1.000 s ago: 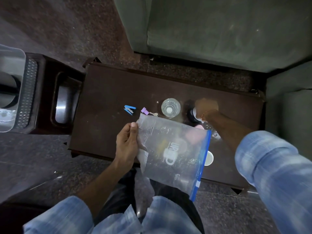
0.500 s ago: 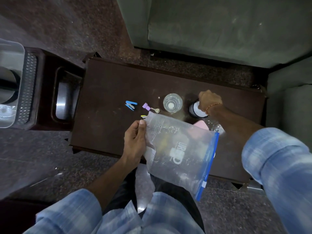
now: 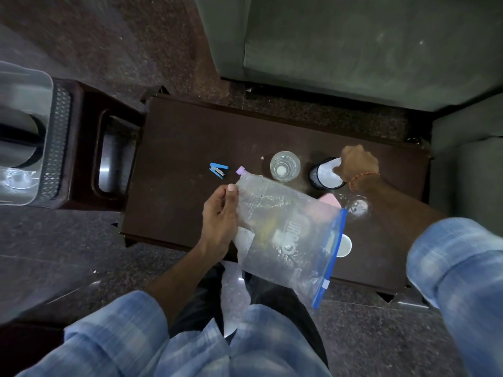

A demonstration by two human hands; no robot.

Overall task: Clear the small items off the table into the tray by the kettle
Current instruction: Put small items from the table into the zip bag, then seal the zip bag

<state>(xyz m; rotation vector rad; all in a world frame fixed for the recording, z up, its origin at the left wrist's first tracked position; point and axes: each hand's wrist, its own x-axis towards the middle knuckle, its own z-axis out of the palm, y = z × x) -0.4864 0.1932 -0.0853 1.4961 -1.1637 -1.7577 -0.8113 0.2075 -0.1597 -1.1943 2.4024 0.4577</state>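
Observation:
My left hand (image 3: pixel 220 213) pinches the corner of a clear zip bag (image 3: pixel 288 238) with a blue seal, held over the dark table (image 3: pixel 177 131). My right hand (image 3: pixel 359 164) grips the rim of a black mesh cup (image 3: pixel 325 174) at the table's right. A blue stapler (image 3: pixel 217 169) and a small purple item (image 3: pixel 241 170) lie left of a clear glass (image 3: pixel 285 165). A pink object (image 3: pixel 330 200) and a white round lid (image 3: pixel 344 245) peek out from behind the bag. The clear tray (image 3: pixel 21 186) with the kettle (image 3: pixel 16 140) sits at far left.
A second clear glass (image 3: pixel 358 206) stands under my right forearm. A dark side stand (image 3: pixel 89 148) with a metal inset lies between the table and the tray. A green sofa (image 3: pixel 353 50) borders the far side, and stone floor surrounds the table.
My right hand shifted from on top of the mesh cup to its right rim, exposing the cup's opening. The bag in my left hand stayed roughly in place.

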